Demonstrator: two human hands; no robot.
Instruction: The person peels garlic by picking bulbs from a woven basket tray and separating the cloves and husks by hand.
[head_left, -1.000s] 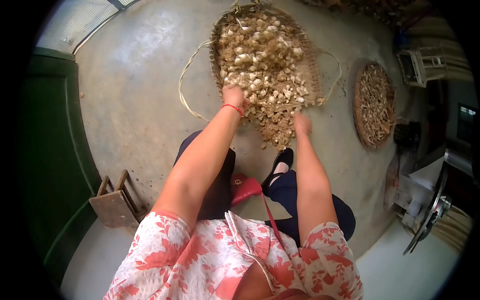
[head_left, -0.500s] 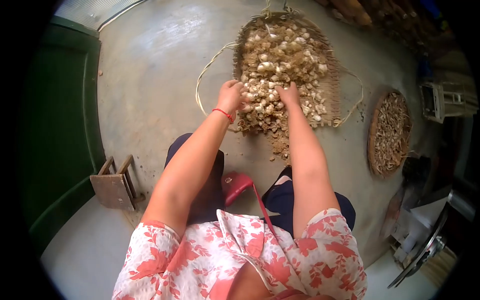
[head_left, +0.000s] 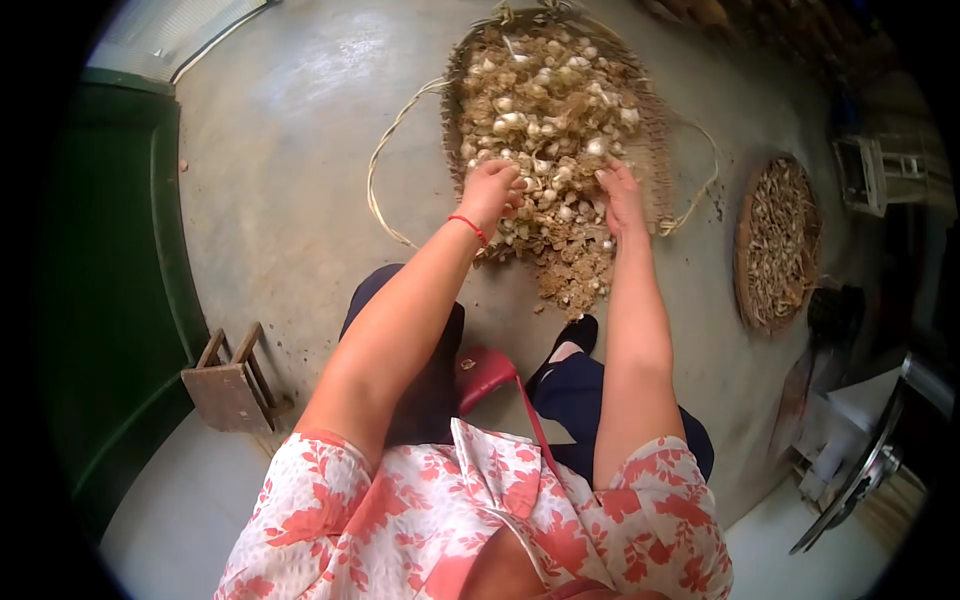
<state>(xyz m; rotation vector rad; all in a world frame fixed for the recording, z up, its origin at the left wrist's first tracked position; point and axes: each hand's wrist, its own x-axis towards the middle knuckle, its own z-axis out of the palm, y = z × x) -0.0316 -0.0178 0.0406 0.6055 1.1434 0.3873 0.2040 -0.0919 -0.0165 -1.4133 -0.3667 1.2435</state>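
Observation:
A long woven basket tray (head_left: 655,150) lies on the floor ahead of me, heaped with pale garlic bulbs (head_left: 535,128) and dry brown roots and skins. My left hand (head_left: 492,192), with a red cord bracelet at its wrist, is over the tray's near left part. Its fingers curl inward against the bulbs, and whatever is in them is hidden. At the near right of the heap is my right hand (head_left: 624,198), its thumb and fingers slightly apart beside the garlic. Brown scraps (head_left: 575,275) spill over the tray's near edge onto the floor.
Twisted rope handles (head_left: 375,170) loop out from the tray's sides. To the right stands a round basket (head_left: 742,245) of dried pieces. A small wooden stool (head_left: 228,395) is at left by a green door (head_left: 120,230). A red bag (head_left: 485,372) hangs between my legs.
My left hand has moved right and slightly inward over the heap. My right hand has shifted right, toward the tray's right side. The garlic near the hands has been disturbed.

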